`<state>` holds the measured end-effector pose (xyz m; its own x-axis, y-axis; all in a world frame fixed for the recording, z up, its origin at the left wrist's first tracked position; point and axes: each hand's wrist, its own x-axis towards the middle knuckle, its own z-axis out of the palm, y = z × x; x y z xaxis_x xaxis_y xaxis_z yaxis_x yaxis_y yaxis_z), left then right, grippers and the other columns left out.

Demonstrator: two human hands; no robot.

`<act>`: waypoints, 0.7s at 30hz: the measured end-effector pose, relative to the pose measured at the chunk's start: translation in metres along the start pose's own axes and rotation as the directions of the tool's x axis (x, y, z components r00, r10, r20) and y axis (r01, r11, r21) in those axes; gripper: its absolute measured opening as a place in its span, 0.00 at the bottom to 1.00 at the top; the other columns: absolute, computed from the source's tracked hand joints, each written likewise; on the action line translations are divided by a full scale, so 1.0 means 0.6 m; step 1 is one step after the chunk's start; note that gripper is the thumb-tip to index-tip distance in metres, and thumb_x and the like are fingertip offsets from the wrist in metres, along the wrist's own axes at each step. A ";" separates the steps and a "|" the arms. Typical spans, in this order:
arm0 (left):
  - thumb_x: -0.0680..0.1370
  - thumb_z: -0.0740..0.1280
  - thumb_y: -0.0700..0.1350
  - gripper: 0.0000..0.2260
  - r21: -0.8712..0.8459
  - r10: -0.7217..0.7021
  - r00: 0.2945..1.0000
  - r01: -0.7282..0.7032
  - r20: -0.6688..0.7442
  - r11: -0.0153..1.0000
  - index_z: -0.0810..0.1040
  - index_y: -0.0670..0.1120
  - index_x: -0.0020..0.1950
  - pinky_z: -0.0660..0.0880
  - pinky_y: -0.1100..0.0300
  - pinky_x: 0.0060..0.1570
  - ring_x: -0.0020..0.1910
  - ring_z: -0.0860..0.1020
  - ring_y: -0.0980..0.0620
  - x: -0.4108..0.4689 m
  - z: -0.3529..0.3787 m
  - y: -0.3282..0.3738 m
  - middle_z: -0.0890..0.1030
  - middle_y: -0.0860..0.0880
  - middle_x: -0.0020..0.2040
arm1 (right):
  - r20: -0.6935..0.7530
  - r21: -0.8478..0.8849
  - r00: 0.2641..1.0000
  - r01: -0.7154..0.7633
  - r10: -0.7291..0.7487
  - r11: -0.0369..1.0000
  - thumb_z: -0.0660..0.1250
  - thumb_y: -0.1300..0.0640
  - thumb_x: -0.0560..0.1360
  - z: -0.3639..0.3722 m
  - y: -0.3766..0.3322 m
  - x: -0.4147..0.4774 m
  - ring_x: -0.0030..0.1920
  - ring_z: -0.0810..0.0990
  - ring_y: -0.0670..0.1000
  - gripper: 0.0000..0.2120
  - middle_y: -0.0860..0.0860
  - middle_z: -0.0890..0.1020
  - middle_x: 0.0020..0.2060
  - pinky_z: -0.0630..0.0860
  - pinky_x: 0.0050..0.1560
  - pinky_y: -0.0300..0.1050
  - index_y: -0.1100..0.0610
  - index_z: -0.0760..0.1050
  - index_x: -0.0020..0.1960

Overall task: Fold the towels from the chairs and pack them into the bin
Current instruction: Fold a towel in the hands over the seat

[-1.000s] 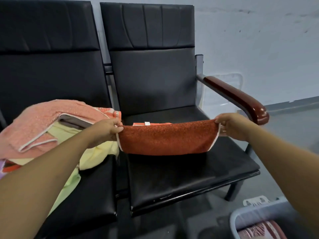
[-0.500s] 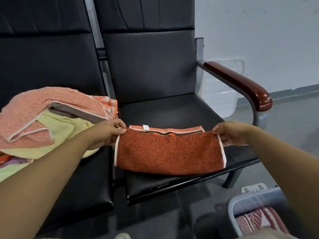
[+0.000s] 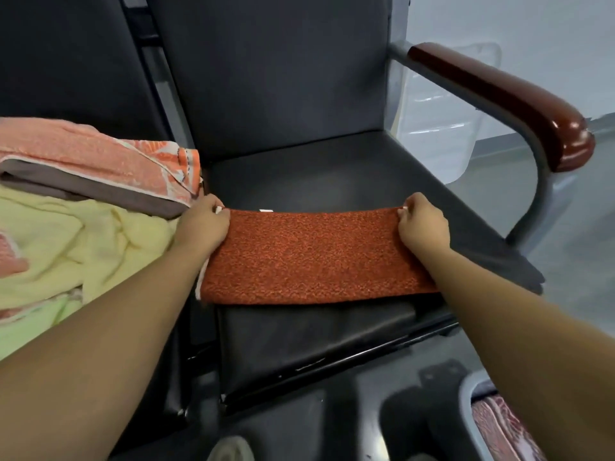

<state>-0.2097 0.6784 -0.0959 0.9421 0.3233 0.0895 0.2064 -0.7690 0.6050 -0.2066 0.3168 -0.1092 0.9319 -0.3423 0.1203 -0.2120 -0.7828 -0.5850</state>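
Black leather covers the right chair [image 3: 332,174], whose seat serves as the folding surface, and the left chair [image 3: 66,61] beside it, which carries a loose pile of towels [image 3: 83,234] in pink, brown, yellow and green, heaped up to the seat's right edge. A rust-red towel [image 3: 312,257] lies flat across the middle of the right chair's seat as a long doubled band, its left end reaching the seat's left edge and its near edge stopping short of the seat's front edge. The bin [image 3: 465,404] stands on the floor past the seat's front right corner, with a striped towel [image 3: 496,424] already in it. The left hand [image 3: 203,224] has its fingers pinching the far left corner of the rust-red towel, and the right hand [image 3: 422,224] has its fingers pinching the far right corner, so both layers are drawn level along the far edge. This looks like the lengthwise fold just being set down and squared. The next move probably calls for bringing one short end over to meet the other, matching the corners and pressing the crease flat, before lifting the bundle down and right into the bin; the pile suggests plenty of the task remains.
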 end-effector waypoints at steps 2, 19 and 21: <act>0.80 0.62 0.43 0.07 0.057 0.029 1.000 -0.030 0.007 0.998 0.77 0.41 0.52 0.67 0.54 0.47 0.54 0.77 0.38 0.001 0.007 0.000 0.80 0.39 0.52 | -0.009 -0.059 0.999 0.042 -0.042 0.997 0.60 0.53 0.81 0.005 -0.002 0.000 0.48 0.80 0.63 0.09 0.58 0.81 0.47 0.78 0.50 0.58 0.57 0.72 0.57; 0.70 0.70 0.66 0.44 -0.037 -0.144 0.953 0.159 0.266 0.987 0.64 0.40 0.76 0.71 0.47 0.68 0.68 0.73 0.39 -0.011 -0.041 0.025 0.73 0.39 0.71 | 0.114 -0.359 0.959 0.284 -0.260 0.889 0.59 0.54 0.80 -0.030 -0.087 -0.066 0.58 0.73 0.66 0.14 0.62 0.72 0.57 0.71 0.55 0.58 0.63 0.69 0.59; 0.63 0.71 0.71 0.45 0.000 -0.144 0.937 0.152 0.319 0.988 0.72 0.42 0.71 0.75 0.47 0.63 0.61 0.78 0.42 -0.026 -0.041 0.010 0.79 0.41 0.65 | 0.246 -0.333 0.930 0.346 -0.274 0.877 0.59 0.48 0.80 -0.025 -0.106 -0.095 0.59 0.73 0.66 0.17 0.61 0.72 0.58 0.71 0.58 0.58 0.61 0.69 0.60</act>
<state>-0.2297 0.6823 -0.0739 0.9371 0.2377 -0.2557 0.3472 -0.7113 0.6112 -0.2507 0.3787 -0.0669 0.9969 0.0239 0.0744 0.0387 -0.9781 -0.2044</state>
